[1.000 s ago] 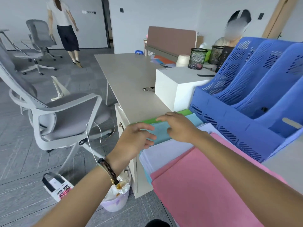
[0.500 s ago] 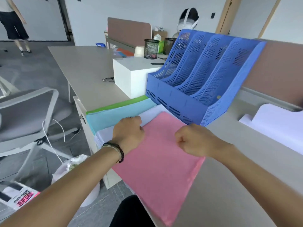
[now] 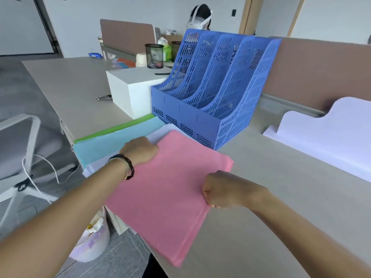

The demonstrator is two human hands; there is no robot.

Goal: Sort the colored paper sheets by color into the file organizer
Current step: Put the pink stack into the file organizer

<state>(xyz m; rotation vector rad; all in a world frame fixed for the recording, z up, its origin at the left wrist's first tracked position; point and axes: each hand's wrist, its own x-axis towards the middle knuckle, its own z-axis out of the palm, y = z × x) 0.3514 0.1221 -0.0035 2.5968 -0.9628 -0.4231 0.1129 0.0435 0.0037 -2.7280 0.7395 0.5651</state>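
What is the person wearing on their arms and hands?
Both arms are bare, with no sleeves showing. The left hand has a dark braided bracelet around the wrist, with a small gold-coloured bit on it. The right hand wears nothing: no ring, watch or glove shows.

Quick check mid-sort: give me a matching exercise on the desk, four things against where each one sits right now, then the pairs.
Things:
1. pink stack
2. green sheets
3. white box
4. organizer

Places:
A. left of the organizer, touching it
B. gripped by both hands
C. farthest-back layer of the paper pile
D. upright beyond the pile, slots showing no paper

Pairs: 1-B, 2-C, 3-A, 4-D

The left hand and right hand grip opposite edges.
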